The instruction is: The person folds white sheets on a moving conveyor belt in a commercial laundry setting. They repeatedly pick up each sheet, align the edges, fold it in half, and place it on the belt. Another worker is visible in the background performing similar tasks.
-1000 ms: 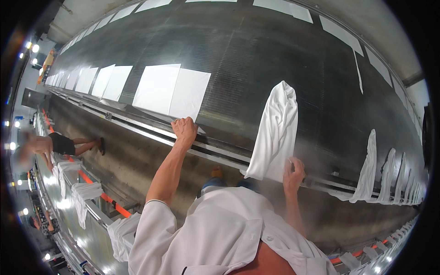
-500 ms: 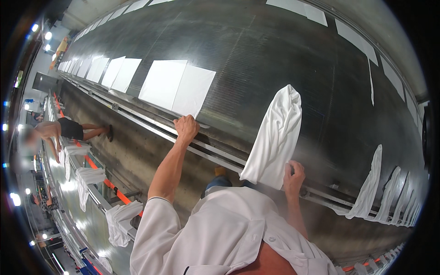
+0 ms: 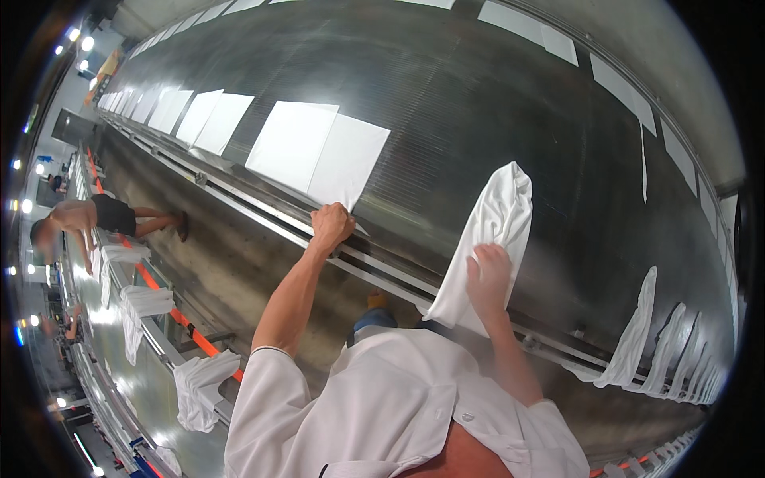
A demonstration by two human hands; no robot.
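Note:
My left hand [image 3: 332, 229] is closed at the near edge of the dark table, gripping the corner of a flat white cloth [image 3: 351, 163]; small creases run from that corner into the fabric. Another flat white cloth [image 3: 288, 137] lies right against it on the left. Farther right, a long, bunched white cloth [image 3: 508, 205] lies on the table, its lower end hanging toward me over the edge. Over its middle is my right hand [image 3: 489, 279], blurred by motion. Its fingers overlap the cloth, but whether they grip it cannot be made out.
The wide dark table [image 3: 462, 103] has a metal rail [image 3: 279, 221] along its near edge. More flat white sheets [image 3: 225, 123] line it at left, and bunched cloths [image 3: 633, 334] hang at right. Behind, a person [image 3: 88, 215] works at another table draped with white cloths [image 3: 203, 382].
My right hand has moved up and left, from beside the bunched cloth to over it. My left hand stays at the flat cloth's corner. The view has shifted slightly.

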